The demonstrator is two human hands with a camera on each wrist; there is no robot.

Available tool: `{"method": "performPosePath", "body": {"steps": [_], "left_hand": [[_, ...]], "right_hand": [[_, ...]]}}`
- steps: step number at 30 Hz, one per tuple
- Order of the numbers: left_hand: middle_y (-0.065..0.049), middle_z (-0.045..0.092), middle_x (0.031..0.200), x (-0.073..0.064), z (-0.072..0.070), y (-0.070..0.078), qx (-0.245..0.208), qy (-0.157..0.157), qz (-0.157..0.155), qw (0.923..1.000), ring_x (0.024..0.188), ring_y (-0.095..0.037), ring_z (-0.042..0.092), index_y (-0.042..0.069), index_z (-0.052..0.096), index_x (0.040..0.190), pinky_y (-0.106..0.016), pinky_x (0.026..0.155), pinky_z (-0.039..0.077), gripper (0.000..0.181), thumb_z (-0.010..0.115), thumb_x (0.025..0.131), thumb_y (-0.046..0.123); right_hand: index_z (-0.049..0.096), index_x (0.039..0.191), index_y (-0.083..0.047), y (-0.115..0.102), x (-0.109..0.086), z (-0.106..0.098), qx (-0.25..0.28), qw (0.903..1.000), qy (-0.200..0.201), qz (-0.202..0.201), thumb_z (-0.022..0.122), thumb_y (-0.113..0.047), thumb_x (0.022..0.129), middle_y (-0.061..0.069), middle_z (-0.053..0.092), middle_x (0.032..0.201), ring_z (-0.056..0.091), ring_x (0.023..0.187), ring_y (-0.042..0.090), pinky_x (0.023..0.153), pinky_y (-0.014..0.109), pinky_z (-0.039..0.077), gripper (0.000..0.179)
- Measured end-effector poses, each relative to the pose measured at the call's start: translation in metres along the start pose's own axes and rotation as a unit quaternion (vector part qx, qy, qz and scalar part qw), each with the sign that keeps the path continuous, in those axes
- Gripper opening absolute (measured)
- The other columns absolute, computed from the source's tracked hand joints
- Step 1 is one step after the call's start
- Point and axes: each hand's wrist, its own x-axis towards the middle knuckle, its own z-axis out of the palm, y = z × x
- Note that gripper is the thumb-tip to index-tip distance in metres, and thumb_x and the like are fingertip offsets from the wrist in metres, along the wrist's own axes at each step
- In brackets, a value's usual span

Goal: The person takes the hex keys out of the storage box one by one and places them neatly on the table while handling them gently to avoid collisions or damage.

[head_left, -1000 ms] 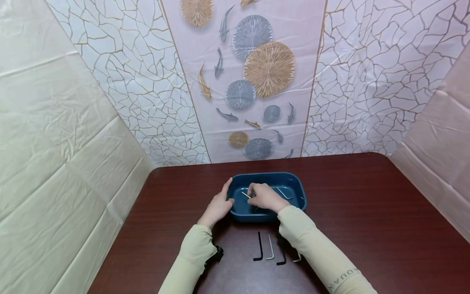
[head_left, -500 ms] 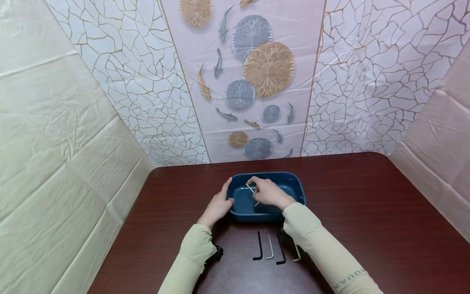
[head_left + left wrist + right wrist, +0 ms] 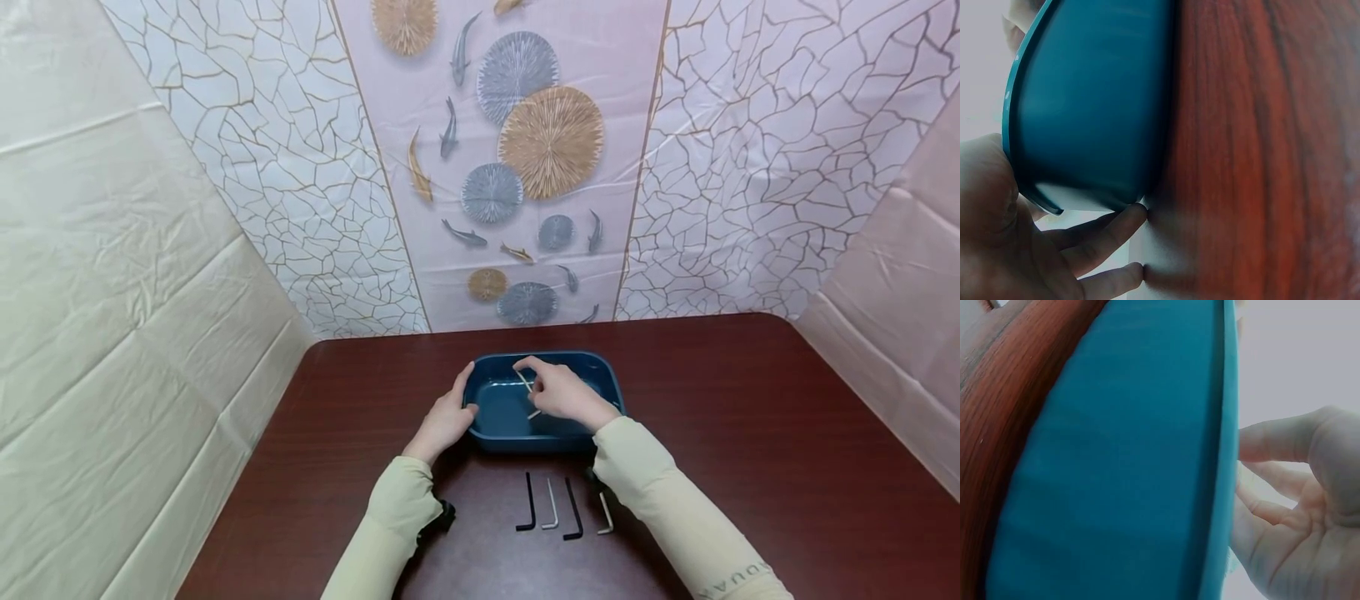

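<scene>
My left hand (image 3: 442, 417) holds the left end of a blue rectangular tray (image 3: 495, 439), thumb over the rim and fingers along the outside. In the left wrist view, fingertips of that hand (image 3: 1079, 250) reach down to the table beside the tray wall (image 3: 1091, 106). Inside the tray, my right hand (image 3: 562, 393) pinches a pale metal hex key (image 3: 523, 380) between thumb and fingers. A second pale bit of metal (image 3: 534, 414) shows below the fingers; whether it belongs to the same key I cannot tell. The tray wall hides the right fingertips in the right wrist view.
In front of the tray, hex keys lie in a row: a black one (image 3: 531, 502), a silver one (image 3: 552, 504), another black one (image 3: 573, 510) and a pale one (image 3: 605, 514) near the right sleeve. Patterned cloth (image 3: 517, 208) hangs behind the brown table (image 3: 712, 383).
My right hand has lifted the pale hex key slightly and shifted right within the tray. More of the row's right-hand keys shows from under the sleeve. My left hand has stayed put.
</scene>
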Motion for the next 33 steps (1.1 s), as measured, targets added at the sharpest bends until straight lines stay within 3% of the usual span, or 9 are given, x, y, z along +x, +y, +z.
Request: {"method": "performPosePath", "body": {"steps": [7, 10, 13, 21, 24, 28, 33], "left_hand": [[-0.012, 0.059, 0.098, -0.001, 0.000, 0.000, -0.005, -0.005, 0.001, 1.0000, 0.054, -0.019, 0.043, 0.036, 0.012, 0.163, -0.035, 0.060, 0.040, 0.077, 0.051, 0.099, 0.017], [-0.015, 0.061, 0.108, -0.001, 0.000, 0.001, 0.001, -0.003, -0.001, 1.0000, 0.057, -0.020, 0.045, 0.035, 0.012, 0.163, -0.036, 0.062, 0.041, 0.077, 0.051, 0.099, 0.017], [-0.018, 0.058, 0.131, -0.002, 0.000, 0.001, 0.001, 0.001, -0.003, 1.0000, 0.063, -0.022, 0.048, 0.034, 0.013, 0.163, -0.037, 0.067, 0.042, 0.077, 0.051, 0.099, 0.017], [-0.015, 0.060, 0.110, -0.001, 0.000, 0.001, -0.009, 0.000, -0.005, 0.9999, 0.058, -0.021, 0.043, 0.036, 0.013, 0.163, -0.037, 0.065, 0.041, 0.077, 0.051, 0.099, 0.017], [-0.018, 0.059, 0.126, 0.000, 0.000, -0.001, -0.012, -0.001, -0.005, 0.9999, 0.061, -0.020, 0.044, 0.036, 0.012, 0.163, -0.037, 0.066, 0.041, 0.077, 0.051, 0.099, 0.017], [-0.019, 0.048, 0.147, 0.001, 0.000, -0.002, -0.016, 0.002, -0.003, 0.9999, 0.067, -0.023, 0.049, 0.036, 0.013, 0.163, -0.039, 0.070, 0.042, 0.076, 0.051, 0.099, 0.017], [-0.019, 0.049, 0.147, 0.001, 0.001, -0.001, -0.011, 0.003, -0.001, 0.9999, 0.077, -0.026, 0.054, 0.036, 0.014, 0.163, -0.041, 0.075, 0.043, 0.076, 0.051, 0.099, 0.018]], "right_hand": [[0.048, 0.146, -0.010, 0.006, -0.018, -0.011, 0.016, 0.9998, 0.009, -0.002, 0.053, 0.001, 0.097, 0.014, 0.064, 0.083, 0.043, 0.052, 0.017, 0.055, 0.033, 0.039, 0.050], [0.048, 0.146, -0.010, 0.011, -0.025, -0.016, 0.017, 0.9998, 0.013, -0.003, 0.053, 0.001, 0.097, 0.013, 0.063, 0.081, 0.042, 0.051, 0.017, 0.055, 0.033, 0.037, 0.050], [0.048, 0.146, -0.009, 0.015, -0.030, -0.021, 0.019, 0.9997, 0.016, -0.002, 0.053, 0.001, 0.096, 0.013, 0.063, 0.081, 0.041, 0.051, 0.017, 0.055, 0.033, 0.037, 0.051], [0.048, 0.144, -0.007, 0.025, -0.050, -0.037, 0.019, 0.9991, 0.039, -0.004, 0.054, 0.000, 0.096, 0.011, 0.060, 0.080, 0.041, 0.051, 0.018, 0.055, 0.035, 0.039, 0.049], [0.048, 0.143, -0.006, 0.030, -0.058, -0.043, 0.015, 0.9985, 0.052, 0.000, 0.056, -0.001, 0.096, 0.008, 0.057, 0.078, 0.044, 0.053, 0.019, 0.055, 0.035, 0.040, 0.048], [0.046, 0.143, -0.004, 0.038, -0.068, -0.050, 0.014, 0.9980, 0.061, 0.008, 0.057, -0.002, 0.096, 0.008, 0.057, 0.078, 0.049, 0.057, 0.019, 0.056, 0.036, 0.044, 0.048], [0.045, 0.142, -0.001, 0.049, -0.081, -0.057, 0.015, 0.9971, 0.072, 0.018, 0.058, -0.002, 0.095, 0.009, 0.056, 0.080, 0.054, 0.059, 0.020, 0.060, 0.037, 0.048, 0.049]]}}
